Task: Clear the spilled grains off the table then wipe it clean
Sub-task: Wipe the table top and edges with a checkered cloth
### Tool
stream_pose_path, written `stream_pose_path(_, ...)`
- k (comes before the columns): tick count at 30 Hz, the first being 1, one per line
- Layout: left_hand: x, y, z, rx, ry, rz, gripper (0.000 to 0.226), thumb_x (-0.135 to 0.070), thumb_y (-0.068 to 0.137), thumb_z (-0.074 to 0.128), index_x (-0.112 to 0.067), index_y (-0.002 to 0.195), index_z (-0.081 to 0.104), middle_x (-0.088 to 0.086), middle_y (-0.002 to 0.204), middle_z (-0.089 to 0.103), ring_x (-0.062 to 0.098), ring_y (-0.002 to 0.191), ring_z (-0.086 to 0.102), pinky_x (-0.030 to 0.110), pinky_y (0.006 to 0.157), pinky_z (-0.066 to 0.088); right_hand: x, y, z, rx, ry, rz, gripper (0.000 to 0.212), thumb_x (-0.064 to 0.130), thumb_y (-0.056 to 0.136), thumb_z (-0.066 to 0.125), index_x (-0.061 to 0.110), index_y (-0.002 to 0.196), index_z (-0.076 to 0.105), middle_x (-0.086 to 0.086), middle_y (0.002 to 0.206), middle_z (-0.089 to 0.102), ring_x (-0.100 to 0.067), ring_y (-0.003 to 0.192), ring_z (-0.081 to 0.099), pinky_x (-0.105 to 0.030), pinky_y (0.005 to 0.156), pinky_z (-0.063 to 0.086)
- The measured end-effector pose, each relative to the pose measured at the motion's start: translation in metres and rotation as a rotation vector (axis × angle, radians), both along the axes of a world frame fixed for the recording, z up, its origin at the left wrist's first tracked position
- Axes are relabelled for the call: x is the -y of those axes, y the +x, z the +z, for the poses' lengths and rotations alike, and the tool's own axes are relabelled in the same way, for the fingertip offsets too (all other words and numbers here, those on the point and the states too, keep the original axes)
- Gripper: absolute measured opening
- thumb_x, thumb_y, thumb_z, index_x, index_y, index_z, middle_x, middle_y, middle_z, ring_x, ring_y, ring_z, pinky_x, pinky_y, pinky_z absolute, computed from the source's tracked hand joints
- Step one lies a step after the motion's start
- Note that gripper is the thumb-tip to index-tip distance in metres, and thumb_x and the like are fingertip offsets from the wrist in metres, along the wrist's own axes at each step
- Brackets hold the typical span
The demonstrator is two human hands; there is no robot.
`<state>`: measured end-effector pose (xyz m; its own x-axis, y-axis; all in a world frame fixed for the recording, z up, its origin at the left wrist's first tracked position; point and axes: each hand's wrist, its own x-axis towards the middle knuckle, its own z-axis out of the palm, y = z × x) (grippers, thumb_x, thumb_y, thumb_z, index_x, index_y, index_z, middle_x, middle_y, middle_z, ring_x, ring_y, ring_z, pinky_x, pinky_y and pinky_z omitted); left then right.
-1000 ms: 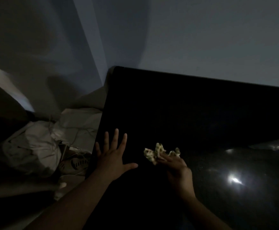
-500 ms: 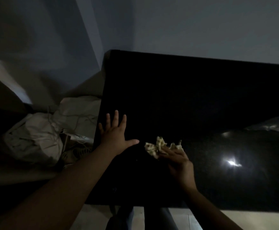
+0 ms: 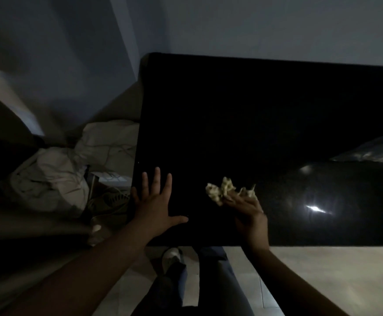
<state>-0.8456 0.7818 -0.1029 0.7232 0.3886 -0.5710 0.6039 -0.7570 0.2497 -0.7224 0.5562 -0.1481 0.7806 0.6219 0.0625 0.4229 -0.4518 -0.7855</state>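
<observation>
Holding: I am pinching a crumpled pale cloth in the fingers of my right hand, closed on its near end, so the bulk of the wad is sticking out ahead and to the left of my fingertips.
Left hand: my left hand is lying flat on the desk with its fingers spread and gripping nothing, close to the desk's left edge and near corner.
Cloth axis: the wad is running roughly left to right, low over the dark surface; I cannot tell whether it is touching it.
Key relation: the cloth is sitting between my two hands, nearer the right one, with a bare strip of desk between it and my left thumb.
Grains: I am seeing no grains on the black top in this dim light; they may be too small or too dark to show.
Step, as I judge it: I am wiping, and the next stroke is probably sweeping leftward or toward the near edge.
Risk: the left edge is close, so anything pushed that way is likely falling onto the heap of white fabric on the floor beside the desk.
</observation>
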Motion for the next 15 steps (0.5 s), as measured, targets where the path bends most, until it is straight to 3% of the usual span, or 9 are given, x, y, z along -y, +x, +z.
stream_pose_path(4, 0.002, 0.001, -0.003, -0.009, 0.038, -0.01, 0.12, -0.078, 0.07, 0.055, -0.028, 0.147, -0.022, 0.002, 0.148, -0.043, 0.034, 0.135, -0.038, 0.061, 0.113, -0.007, 0.003, 0.006, 0.01, -0.064, 0.014, -0.036, 0.038, -0.002, 0.078, 0.074, 0.024, 0.106, 0.073, 0.008, 0.113, 0.069, -0.011, 0.111, 0.06, -0.034, 0.096, 0.047)
stream_pose_path(8, 0.003, 0.003, -0.002, -0.037, 0.039, -0.001, 0.121, -0.077, 0.07, 0.056, -0.028, 0.146, -0.025, 0.003, 0.147, -0.044, 0.034, 0.135, -0.039, 0.06, 0.113, -0.009, -0.005, 0.031, 0.017, 0.061, -0.064, -0.193, 0.034, -0.002, 0.08, 0.071, 0.018, 0.108, 0.072, 0.002, 0.116, 0.068, -0.023, 0.112, 0.059, -0.029, 0.097, 0.043)
stream_pose_path(10, 0.003, 0.003, -0.002, -0.039, 0.046, -0.005, 0.121, -0.076, 0.071, 0.056, -0.028, 0.146, -0.025, 0.004, 0.147, -0.044, 0.034, 0.135, -0.039, 0.06, 0.113, -0.008, -0.006, 0.024, 0.01, 0.047, -0.086, -0.215, 0.035, 0.001, 0.081, 0.071, 0.022, 0.11, 0.07, 0.002, 0.122, 0.065, -0.017, 0.117, 0.055, -0.032, 0.1, 0.044)
stream_pose_path(13, 0.003, 0.003, -0.001, -0.023, 0.032, 0.0, 0.12, -0.075, 0.071, 0.057, -0.027, 0.147, -0.023, 0.004, 0.148, -0.042, 0.035, 0.135, -0.037, 0.061, 0.113, -0.008, 0.002, -0.005, 0.004, 0.025, -0.066, -0.184, 0.043, 0.004, 0.083, 0.069, 0.032, 0.115, 0.063, 0.006, 0.126, 0.062, 0.01, 0.115, 0.042, -0.014, 0.099, 0.038)
stream_pose_path(15, 0.004, 0.003, 0.0, -0.018, 0.042, -0.002, 0.121, -0.074, 0.071, 0.058, -0.027, 0.148, -0.022, 0.004, 0.149, -0.04, 0.035, 0.136, -0.036, 0.061, 0.113, -0.007, 0.011, -0.026, 0.004, 0.05, -0.073, -0.141, 0.047, 0.003, 0.083, 0.069, 0.034, 0.118, 0.061, 0.008, 0.127, 0.06, 0.007, 0.113, 0.043, -0.019, 0.095, 0.04)
